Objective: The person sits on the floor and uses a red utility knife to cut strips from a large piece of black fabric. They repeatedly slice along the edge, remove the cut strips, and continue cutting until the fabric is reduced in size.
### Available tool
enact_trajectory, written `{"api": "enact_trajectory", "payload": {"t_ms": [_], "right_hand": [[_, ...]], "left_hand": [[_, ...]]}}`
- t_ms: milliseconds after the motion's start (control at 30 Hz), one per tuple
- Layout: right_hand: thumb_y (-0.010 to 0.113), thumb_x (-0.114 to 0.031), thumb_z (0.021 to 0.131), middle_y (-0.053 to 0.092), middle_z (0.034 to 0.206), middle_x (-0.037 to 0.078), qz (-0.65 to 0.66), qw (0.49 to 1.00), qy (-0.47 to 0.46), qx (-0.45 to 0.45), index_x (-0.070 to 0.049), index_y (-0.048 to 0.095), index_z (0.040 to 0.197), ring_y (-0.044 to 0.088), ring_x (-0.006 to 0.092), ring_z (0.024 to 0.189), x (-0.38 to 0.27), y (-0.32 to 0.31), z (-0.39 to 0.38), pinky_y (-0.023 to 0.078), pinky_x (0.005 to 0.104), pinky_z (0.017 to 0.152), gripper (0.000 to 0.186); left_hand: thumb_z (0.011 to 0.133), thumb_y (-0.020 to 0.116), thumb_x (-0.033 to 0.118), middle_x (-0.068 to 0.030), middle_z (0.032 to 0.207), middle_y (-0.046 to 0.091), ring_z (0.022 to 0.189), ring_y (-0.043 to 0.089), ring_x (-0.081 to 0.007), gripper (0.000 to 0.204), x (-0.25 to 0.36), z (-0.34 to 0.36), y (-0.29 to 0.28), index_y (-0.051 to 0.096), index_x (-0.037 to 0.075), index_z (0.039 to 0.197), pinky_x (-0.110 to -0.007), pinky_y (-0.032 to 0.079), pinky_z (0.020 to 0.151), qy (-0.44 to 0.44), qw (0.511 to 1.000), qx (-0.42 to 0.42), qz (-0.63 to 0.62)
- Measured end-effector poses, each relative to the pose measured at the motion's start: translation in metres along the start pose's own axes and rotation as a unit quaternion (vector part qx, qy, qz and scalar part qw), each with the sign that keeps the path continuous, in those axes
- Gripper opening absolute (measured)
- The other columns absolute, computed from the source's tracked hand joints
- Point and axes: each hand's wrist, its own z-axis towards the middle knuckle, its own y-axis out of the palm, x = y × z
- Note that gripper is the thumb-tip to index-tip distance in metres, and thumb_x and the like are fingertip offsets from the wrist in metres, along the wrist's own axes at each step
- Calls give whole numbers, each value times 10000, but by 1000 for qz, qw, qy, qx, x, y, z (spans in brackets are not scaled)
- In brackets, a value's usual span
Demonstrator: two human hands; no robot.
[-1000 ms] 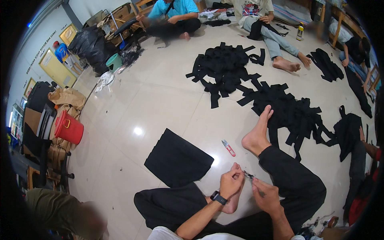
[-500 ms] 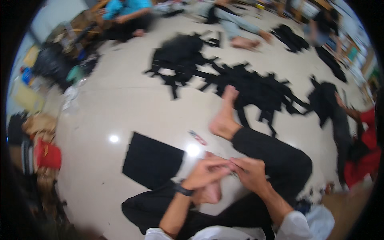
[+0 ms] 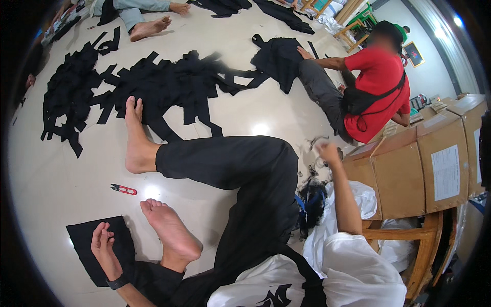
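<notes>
My left hand (image 3: pixel 105 253), a dark band on its wrist, is held above a square black cloth panel (image 3: pixel 97 238) on the floor. Its fingers are apart and loosely bent, with nothing visible in them. Far out to my right, my right hand (image 3: pixel 329 152) reaches over the floor beside dark thread scraps (image 3: pixel 313 174). Motion smears its fingers, so whether they pinch anything is unclear. Red-handled thread snips (image 3: pixel 124 190) lie on the floor near my bare feet, beyond the panel. Neither hand touches them.
Black cloth pieces with straps (image 3: pixel 158 84) spread across the floor ahead. A person in a red shirt (image 3: pixel 376 82) sits at the right, one hand on black cloth (image 3: pixel 279 61). Cardboard boxes (image 3: pixel 399 176) and a wooden frame (image 3: pixel 404 234) stand close by my right arm.
My hands were together above my foot, fingertips meeting. Now they are apart, the right one far out to the right. The view has swung to the right.
</notes>
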Motion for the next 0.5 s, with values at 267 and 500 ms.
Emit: {"api": "enact_trajectory", "payload": {"t_ms": [267,500], "right_hand": [[661,-360,990,736,1125,230,-56,958,144,243,-7,720,1152,706,346,1087,108,-17,-45,531,479,924,393],[533,-195,1045,784,1105,159,-32,896,-106,430,-10,788,1114,720,258,1049,38,-42,-12,522,412,996,323]], "left_hand": [[1057,673,202,-64,1231,727,929,631,-86,336,-6,8,-4,680,9,1332,-243,489,819,-12,996,22,89],[968,743,219,-214,1376,654,1279,607,-349,474,-60,22,-36,643,-48,1347,-431,477,1100,160,851,187,463]]}}
